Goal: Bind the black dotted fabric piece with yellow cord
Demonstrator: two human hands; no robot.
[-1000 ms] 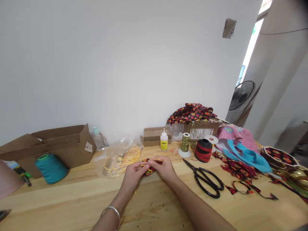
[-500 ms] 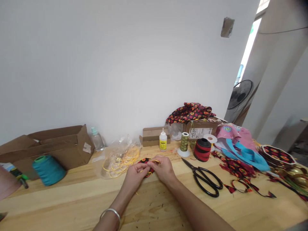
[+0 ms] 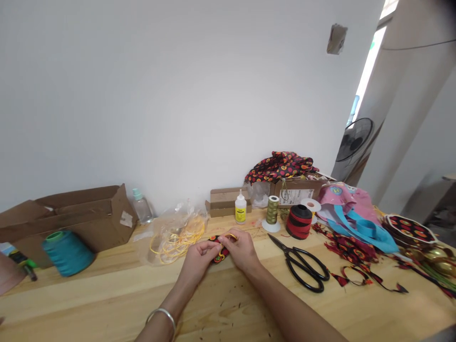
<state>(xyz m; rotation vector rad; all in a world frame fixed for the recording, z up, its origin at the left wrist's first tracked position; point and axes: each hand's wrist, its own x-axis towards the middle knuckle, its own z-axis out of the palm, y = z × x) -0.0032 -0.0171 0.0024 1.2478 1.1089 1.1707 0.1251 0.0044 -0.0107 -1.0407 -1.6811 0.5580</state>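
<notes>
Both hands meet over the middle of the wooden table [image 3: 117,304]. Between them is a small black fabric piece [image 3: 220,255] with a red and yellow pattern. My left hand [image 3: 201,254] pinches its left side with thumb and forefinger. A thin yellow cord [image 3: 233,234] loops up from the piece at my right hand [image 3: 242,249], whose thumb and forefinger are closed on the cord by the fabric. The fingers hide part of the piece. More yellow cord [image 3: 188,235] lies in a clear plastic bag just left of my hands.
Black-handled scissors [image 3: 302,263] lie to the right. Behind are a glue bottle [image 3: 241,209], an olive thread spool [image 3: 272,211] and a red-black roll [image 3: 298,223]. A teal thread cone [image 3: 69,254] and cardboard box [image 3: 99,218] stand left; patterned scraps [image 3: 352,247] and blue ribbon [image 3: 370,232] lie right.
The fingers have shifted slightly, and more of the patterned fabric piece shows between them. The yellow cord now arches in a small loop by the right hand.
</notes>
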